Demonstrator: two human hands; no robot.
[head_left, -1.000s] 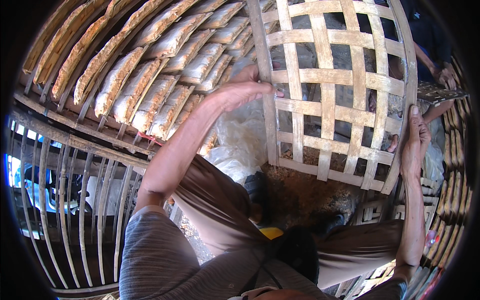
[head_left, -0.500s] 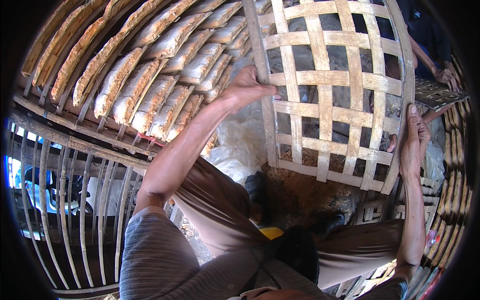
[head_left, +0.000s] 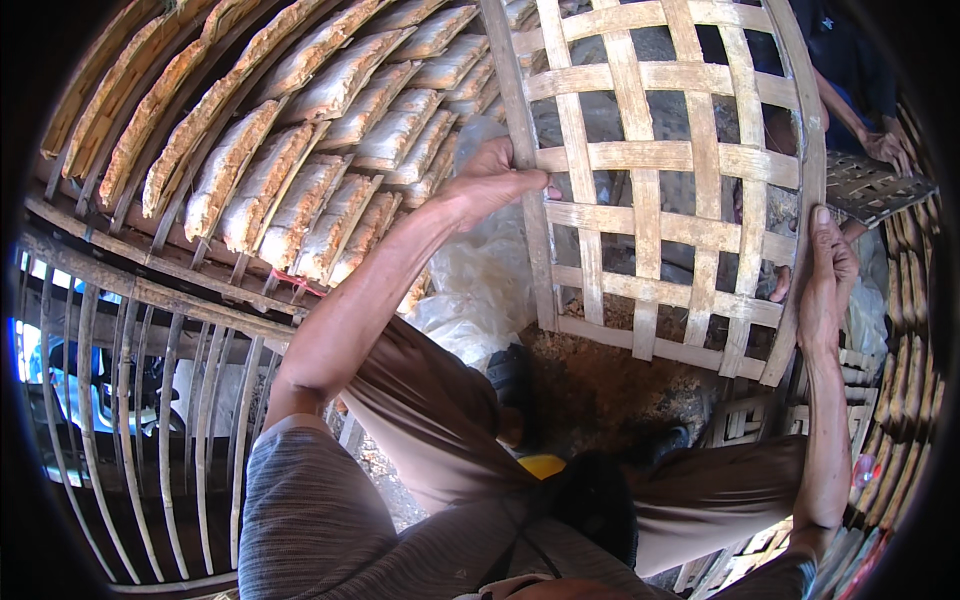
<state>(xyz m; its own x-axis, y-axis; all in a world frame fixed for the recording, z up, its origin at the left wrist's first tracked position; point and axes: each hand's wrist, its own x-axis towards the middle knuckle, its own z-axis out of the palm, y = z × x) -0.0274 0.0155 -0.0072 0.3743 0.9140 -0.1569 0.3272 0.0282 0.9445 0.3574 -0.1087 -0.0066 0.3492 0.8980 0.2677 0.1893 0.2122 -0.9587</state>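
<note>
- Woven bamboo lattice tray (head_left: 660, 190): held up on edge in front of the body, above bare dirt ground (head_left: 600, 385); open square gaps between flat pale strips.
- Left hand (head_left: 495, 180): closed round the tray's left edge strip, thumb over the front, fingers wrapped behind.
- Right hand (head_left: 825, 275): laid flat along the curved right rim, fingers stretched upward, thumb side pressing the edge; more a steadying press than a full grasp.
- Handling, as judged: light for its span, fairly stiff but springy; thin strips likely to split or splinter if bent. Best taken at the thicker rim strips on both sides, as now.
- Left of tray: slanted rack (head_left: 150, 270) of bamboo slats carrying rows of pale flat slabs (head_left: 300, 190), just beside the left forearm; little room on that side.
- Crumpled clear plastic sheet (head_left: 475, 290) below the left wrist.
- Right of tray: another person's hand (head_left: 885, 150) near a second, darker woven tray (head_left: 875, 190); stacked racks (head_left: 900, 330) close by.
- Open room: mostly downward toward the ground and back toward the knees.
</note>
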